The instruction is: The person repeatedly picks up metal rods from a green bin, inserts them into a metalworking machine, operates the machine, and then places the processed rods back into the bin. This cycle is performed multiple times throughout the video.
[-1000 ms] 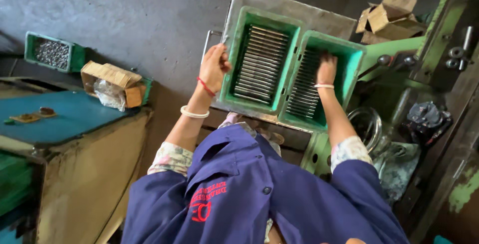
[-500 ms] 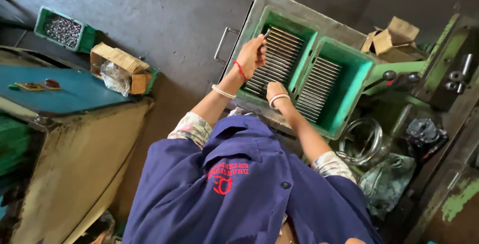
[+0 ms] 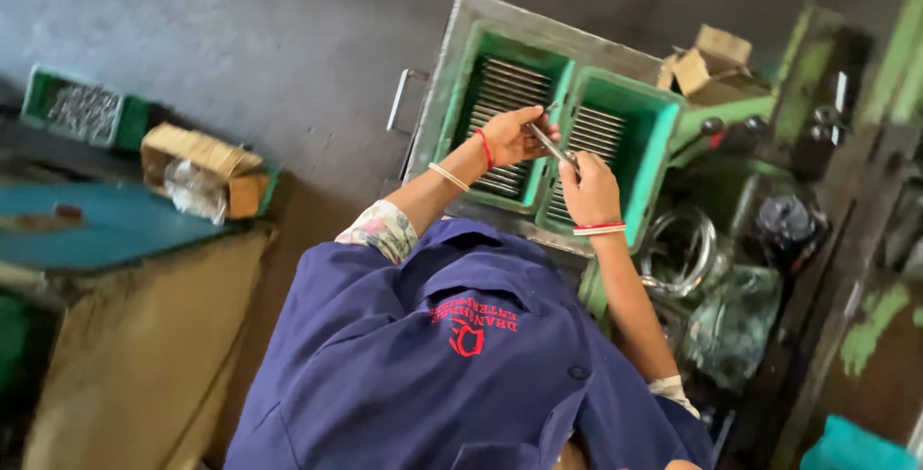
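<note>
Metal rod (image 3: 552, 143) now gripped at both ends by left hand (image 3: 512, 136) and right hand (image 3: 588, 191), raised above the green trays (image 3: 663, 143) they touched earlier.

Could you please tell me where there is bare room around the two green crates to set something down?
The blue tabletop beside the cardboard box is mostly bare. Both green crates are packed with metal rods, and the right side by the wire coil is crowded.

Both arms extended forward and up, elbows bent. Left hand (image 3: 510, 136) and right hand (image 3: 589, 188) meet close together, nearly touching, fingers curled in a pinch grip. Left wrist has a white bangle plus a red one; right wrist a red-and-white bangle. Sleeves pushed up above the forearms.
</note>
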